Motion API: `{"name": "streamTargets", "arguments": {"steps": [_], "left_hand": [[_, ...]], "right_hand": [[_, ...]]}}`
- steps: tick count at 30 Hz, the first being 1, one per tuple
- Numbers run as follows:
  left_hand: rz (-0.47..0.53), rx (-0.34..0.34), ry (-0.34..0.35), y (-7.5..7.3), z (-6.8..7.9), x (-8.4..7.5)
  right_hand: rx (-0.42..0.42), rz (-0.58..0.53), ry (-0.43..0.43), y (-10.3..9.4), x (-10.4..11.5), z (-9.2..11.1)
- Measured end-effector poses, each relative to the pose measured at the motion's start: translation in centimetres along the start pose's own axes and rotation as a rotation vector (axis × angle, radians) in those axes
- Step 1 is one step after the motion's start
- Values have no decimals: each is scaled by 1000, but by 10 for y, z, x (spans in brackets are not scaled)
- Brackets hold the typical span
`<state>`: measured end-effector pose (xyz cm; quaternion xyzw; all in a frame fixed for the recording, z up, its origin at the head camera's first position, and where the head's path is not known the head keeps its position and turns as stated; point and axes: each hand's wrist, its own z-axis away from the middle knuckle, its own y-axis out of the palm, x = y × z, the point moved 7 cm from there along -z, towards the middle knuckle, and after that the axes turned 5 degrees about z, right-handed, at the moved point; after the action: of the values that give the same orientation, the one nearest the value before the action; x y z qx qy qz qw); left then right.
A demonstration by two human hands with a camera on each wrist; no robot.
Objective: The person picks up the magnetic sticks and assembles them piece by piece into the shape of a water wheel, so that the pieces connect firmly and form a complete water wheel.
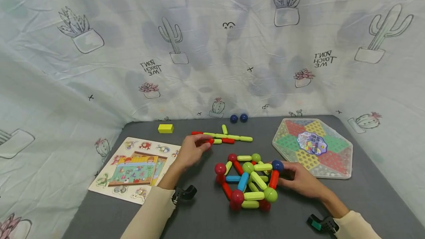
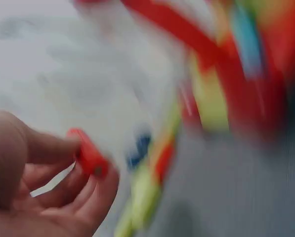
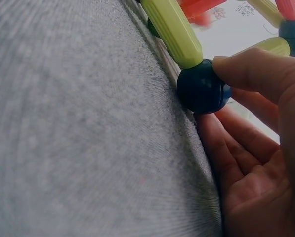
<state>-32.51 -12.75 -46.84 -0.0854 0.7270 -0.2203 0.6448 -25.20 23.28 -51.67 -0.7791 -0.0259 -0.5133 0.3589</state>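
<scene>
My left hand (image 1: 190,152) pinches a short red rod (image 2: 90,154) between thumb and fingertips, above the table beside the loose rods. To the right of it stands a frame of magnetic building rods and balls, with red, light green and blue rods (image 1: 243,181) joined by red, green and dark blue balls. On the frame's right side, my right hand (image 1: 303,180) holds a dark blue ball (image 3: 201,89) low by the table, its thumb on one side and fingers on the other. A light green rod (image 3: 177,34) joins that ball. The left wrist view is blurred.
Loose green and red rods (image 1: 232,137) lie behind the frame. Two dark blue balls (image 1: 234,118) and a yellow block (image 1: 165,128) are at the back. A picture puzzle board (image 1: 132,193) lies left, a hexagonal game board (image 1: 335,172) right. A patterned curtain (image 1: 206,58) hangs behind.
</scene>
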Motion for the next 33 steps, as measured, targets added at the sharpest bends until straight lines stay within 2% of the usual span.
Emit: {"name": "streamTargets", "arguments": {"steps": [2, 3, 5, 8, 10, 15, 18, 23, 29, 33], "left_hand": [[249, 89, -70, 11, 7, -15], [343, 138, -103, 17, 11, -22], [427, 231, -132, 30, 17, -35], [389, 342, -96, 45, 25, -49], [346, 387, -67, 51, 28, -52], [290, 447, -51, 59, 33, -53], [215, 481, -30, 62, 36, -56], [116, 496, 33, 67, 40, -63], [130, 483, 100, 68, 46, -63], [171, 491, 150, 61, 52, -53]], "right_hand": [[-6, 3, -12, 0, 2, 0], [-7, 4, -19, 0, 3, 0], [-7, 0, -24, 0, 4, 0], [0, -8, -12, 1, 2, 0], [5, -9, -2, 2, 1, 0], [2, 10, -4, 2, 0, -1], [-2, -1, -17, 2, 2, 0], [4, -32, -28, 2, 4, 0], [8, -32, -21, 1, 2, 1], [3, -35, -19, 2, 2, 1]]}}
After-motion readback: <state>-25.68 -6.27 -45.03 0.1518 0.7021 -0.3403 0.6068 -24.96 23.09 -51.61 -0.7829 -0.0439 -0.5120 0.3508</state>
